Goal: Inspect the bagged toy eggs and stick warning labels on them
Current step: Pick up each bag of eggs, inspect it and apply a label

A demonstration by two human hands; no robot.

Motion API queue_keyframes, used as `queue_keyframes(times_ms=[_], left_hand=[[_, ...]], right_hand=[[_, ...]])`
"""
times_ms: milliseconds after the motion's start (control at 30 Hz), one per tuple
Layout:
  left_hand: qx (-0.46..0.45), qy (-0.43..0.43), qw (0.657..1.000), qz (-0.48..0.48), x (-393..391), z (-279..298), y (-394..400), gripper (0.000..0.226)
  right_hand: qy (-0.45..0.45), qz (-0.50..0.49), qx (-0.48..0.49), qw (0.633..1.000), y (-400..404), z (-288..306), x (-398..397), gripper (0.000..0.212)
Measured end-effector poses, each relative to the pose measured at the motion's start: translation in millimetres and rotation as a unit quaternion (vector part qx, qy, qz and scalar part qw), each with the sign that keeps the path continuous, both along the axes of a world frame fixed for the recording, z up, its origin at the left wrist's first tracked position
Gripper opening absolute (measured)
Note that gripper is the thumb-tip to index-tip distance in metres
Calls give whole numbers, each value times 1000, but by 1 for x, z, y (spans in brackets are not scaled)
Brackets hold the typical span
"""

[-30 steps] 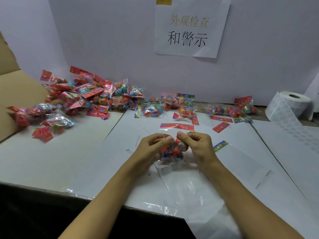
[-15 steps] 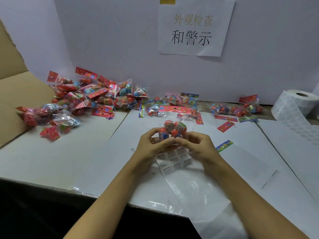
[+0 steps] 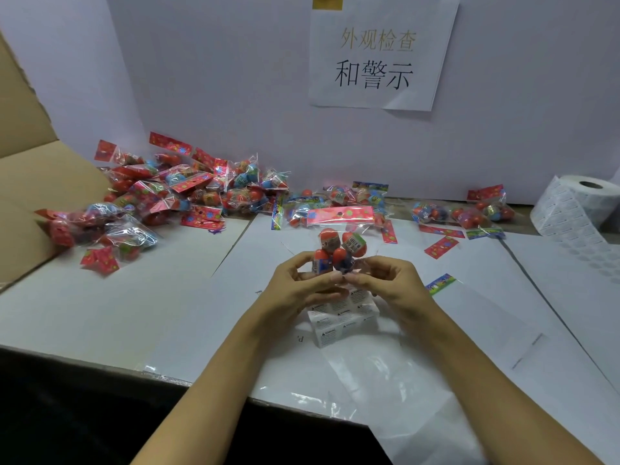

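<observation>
White paper sheets cover the worktable, and a pale wall stands behind it. On that wall, at twelve o'clock from the hands, hangs a white paper sign with Chinese characters.

Near the table's middle, both hands hold up one clear plastic bag of red and blue toy eggs with a red printed header card at its top. The left hand grips the bag's lower left side, fingers curled round it and thumb in front. The right hand pinches the lower right side, fingertips meeting the left thumb at the bag's bottom edge. The bag stands upright, header uppermost, lifted off the surface.

Just below the hands, at six o'clock, a white sheet of small warning labels lies on the paper, partly hidden by the fingers. Whether any label is already on the held bag cannot be told.

At ten o'clock a large heap of bagged toy eggs with red headers spreads along the wall toward a brown cardboard box flap at nine o'clock. A smaller group of bagged eggs lies at two o'clock. Farther right, at about three o'clock, a white roll of labels rests near the wall. A loose green and blue header strip lies just beside the right hand.
</observation>
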State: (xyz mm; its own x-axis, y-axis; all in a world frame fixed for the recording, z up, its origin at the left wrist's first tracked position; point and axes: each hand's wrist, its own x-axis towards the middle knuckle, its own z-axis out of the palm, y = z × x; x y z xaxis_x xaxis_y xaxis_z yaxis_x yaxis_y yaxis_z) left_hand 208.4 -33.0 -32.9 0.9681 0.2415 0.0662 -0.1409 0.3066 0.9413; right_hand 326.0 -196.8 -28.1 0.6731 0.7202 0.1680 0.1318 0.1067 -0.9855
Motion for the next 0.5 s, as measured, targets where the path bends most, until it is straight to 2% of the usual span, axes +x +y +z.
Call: queue_keyframes(times_ms=[133, 233, 367, 500], left_hand=[[4, -1, 999, 33, 1, 1, 0, 47], [29, -3, 999, 40, 1, 1, -1, 46], [31, -9, 999, 25, 0, 3, -5, 44], [7, -18, 999, -29, -3, 7, -3, 41]], right_hand=[[-58, -43, -60, 996, 4, -4, -4, 42], [-104, -62, -90, 989, 4, -3, -9, 57], [-79, -77, -36, 993, 5, 0, -12, 56], [-46, -58, 8, 997, 2, 5, -11, 54]])
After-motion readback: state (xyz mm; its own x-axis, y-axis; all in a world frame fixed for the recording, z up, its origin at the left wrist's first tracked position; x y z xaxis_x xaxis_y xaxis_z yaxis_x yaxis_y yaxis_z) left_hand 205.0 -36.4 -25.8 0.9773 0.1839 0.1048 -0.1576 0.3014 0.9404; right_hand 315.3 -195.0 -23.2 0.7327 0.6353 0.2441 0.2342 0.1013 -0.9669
